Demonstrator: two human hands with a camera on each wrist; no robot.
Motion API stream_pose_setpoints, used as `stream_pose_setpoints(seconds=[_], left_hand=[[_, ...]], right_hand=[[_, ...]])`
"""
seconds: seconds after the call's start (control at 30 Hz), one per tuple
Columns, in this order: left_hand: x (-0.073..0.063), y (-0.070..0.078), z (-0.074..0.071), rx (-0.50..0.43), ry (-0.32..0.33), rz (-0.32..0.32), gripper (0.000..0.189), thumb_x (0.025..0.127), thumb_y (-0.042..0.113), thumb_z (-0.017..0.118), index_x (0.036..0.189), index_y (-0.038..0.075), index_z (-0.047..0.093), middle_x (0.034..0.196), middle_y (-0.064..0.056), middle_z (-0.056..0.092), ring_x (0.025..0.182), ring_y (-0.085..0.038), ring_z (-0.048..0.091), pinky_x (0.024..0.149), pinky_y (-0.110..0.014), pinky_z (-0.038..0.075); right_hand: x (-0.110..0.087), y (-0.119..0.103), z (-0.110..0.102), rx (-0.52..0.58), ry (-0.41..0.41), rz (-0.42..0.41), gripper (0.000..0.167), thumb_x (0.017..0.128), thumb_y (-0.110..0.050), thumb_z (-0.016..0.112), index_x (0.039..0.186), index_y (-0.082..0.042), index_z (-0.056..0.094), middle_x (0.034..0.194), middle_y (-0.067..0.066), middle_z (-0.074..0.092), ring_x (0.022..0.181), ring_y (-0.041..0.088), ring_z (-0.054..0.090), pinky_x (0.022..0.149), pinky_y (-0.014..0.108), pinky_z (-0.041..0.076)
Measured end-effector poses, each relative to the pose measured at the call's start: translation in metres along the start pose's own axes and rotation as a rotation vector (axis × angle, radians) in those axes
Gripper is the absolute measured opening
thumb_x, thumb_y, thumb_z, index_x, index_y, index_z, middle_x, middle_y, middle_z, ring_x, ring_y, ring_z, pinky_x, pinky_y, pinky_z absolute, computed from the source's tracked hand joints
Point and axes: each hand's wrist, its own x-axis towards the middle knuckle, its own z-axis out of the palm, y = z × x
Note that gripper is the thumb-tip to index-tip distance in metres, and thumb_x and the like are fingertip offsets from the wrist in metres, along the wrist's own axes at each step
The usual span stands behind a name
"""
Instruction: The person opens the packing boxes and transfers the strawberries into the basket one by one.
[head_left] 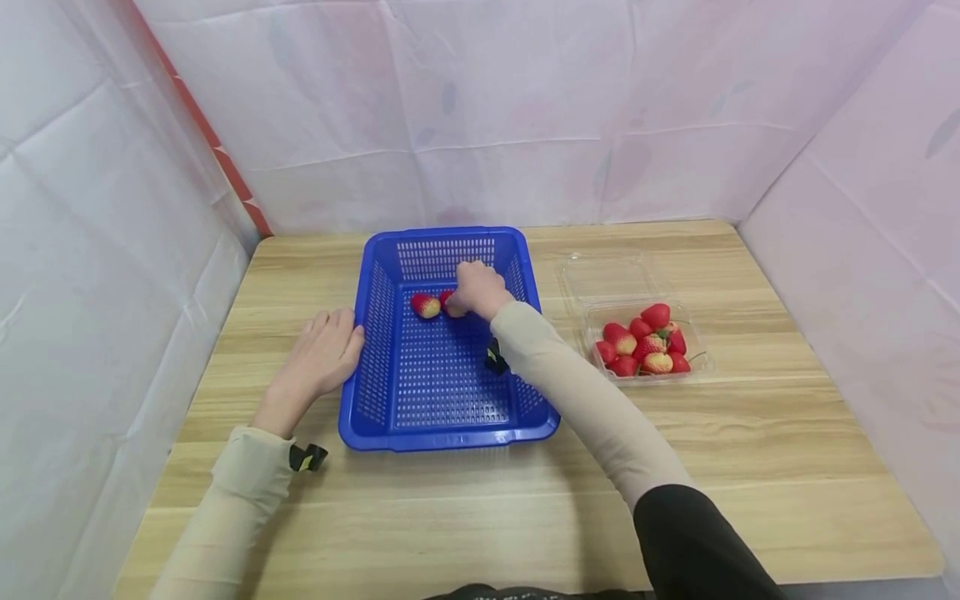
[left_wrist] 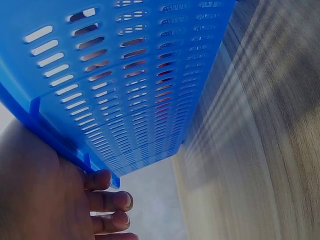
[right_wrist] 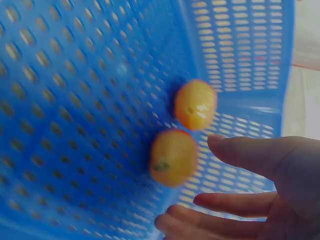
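Toward the far end of the blue basket (head_left: 450, 367), your right hand (head_left: 480, 290) is at two strawberries (head_left: 425, 306), thumb and fingers apart, clamped on nothing. Your left hand (head_left: 321, 354) rests against the left rim, fingers loosely bent rather than wrapped round it. You seem to be at the setting-down step; with more fruit (head_left: 651, 343) in the clear box (head_left: 611, 279) to the right, the next move probably calls for lifting your right hand clear of the basket wall.
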Motion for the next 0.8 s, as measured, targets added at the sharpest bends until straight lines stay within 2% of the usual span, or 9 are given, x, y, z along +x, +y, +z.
stream_pose_setpoints(seconds=[0.13,0.43,0.53,0.7,0.8], left_hand=[[0.001,-0.001,-0.001,0.011,0.002,0.007,0.032,0.105,0.028,0.026,0.108,0.002,0.045,0.094,-0.014,0.047,0.089,-0.033,0.042,0.078,-0.044,0.033],[0.000,0.000,-0.003,0.048,0.017,0.023,0.031,0.105,0.028,0.028,0.106,0.001,0.045,0.092,-0.013,0.045,0.086,-0.032,0.040,0.074,-0.041,0.032],[0.000,-0.001,-0.002,0.051,0.027,0.030,0.030,0.105,0.027,0.029,0.105,0.001,0.045,0.091,-0.013,0.046,0.086,-0.032,0.040,0.074,-0.042,0.032],[-0.001,-0.003,-0.002,0.052,0.058,0.050,0.028,0.104,0.025,0.030,0.101,0.001,0.045,0.087,-0.013,0.046,0.083,-0.033,0.041,0.074,-0.042,0.032],[0.000,-0.004,-0.002,0.052,0.072,0.060,0.028,0.103,0.024,0.031,0.099,0.001,0.046,0.085,-0.013,0.046,0.082,-0.033,0.041,0.074,-0.043,0.032]], right_hand=[[-0.005,-0.002,-0.011,-0.024,0.047,0.007,0.027,0.087,-0.027,0.076,0.099,-0.007,0.062,0.087,0.007,0.057,0.075,0.024,0.052,0.062,0.037,0.045],[-0.015,-0.007,-0.035,0.006,0.026,-0.024,0.027,0.083,-0.025,0.079,0.084,-0.008,0.057,0.075,0.002,0.046,0.065,0.018,0.043,0.055,0.031,0.035],[-0.021,-0.011,-0.044,0.028,0.006,-0.035,0.026,0.084,-0.026,0.078,0.087,-0.007,0.061,0.075,0.002,0.049,0.065,0.018,0.045,0.055,0.030,0.037],[-0.033,-0.015,-0.060,0.043,0.030,-0.076,0.033,0.085,-0.030,0.079,0.105,-0.006,0.068,0.096,0.006,0.065,0.082,0.023,0.059,0.071,0.038,0.051],[-0.040,-0.014,-0.070,0.029,0.056,-0.107,0.040,0.085,-0.031,0.079,0.113,-0.004,0.068,0.108,0.010,0.068,0.091,0.026,0.062,0.081,0.042,0.052]])
